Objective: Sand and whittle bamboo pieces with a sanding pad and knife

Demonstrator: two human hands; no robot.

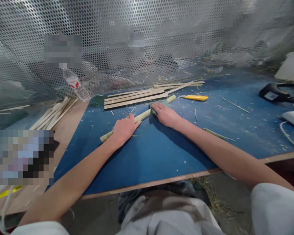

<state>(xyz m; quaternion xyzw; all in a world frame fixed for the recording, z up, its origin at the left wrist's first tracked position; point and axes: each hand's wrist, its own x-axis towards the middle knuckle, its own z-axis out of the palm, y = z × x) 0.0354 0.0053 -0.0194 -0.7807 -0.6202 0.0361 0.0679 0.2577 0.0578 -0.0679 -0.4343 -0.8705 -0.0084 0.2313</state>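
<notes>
Head view: left hand (124, 130) and right hand (165, 115) grasp a bamboo length (142, 117) palm-down, pressing evenly against the blue workboard (159, 160).

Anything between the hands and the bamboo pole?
The left hand sits directly on the bamboo pole. Under the right hand's fingers, a green piece, possibly cloth, lies between them and the pole. Nothing else visible.
</notes>
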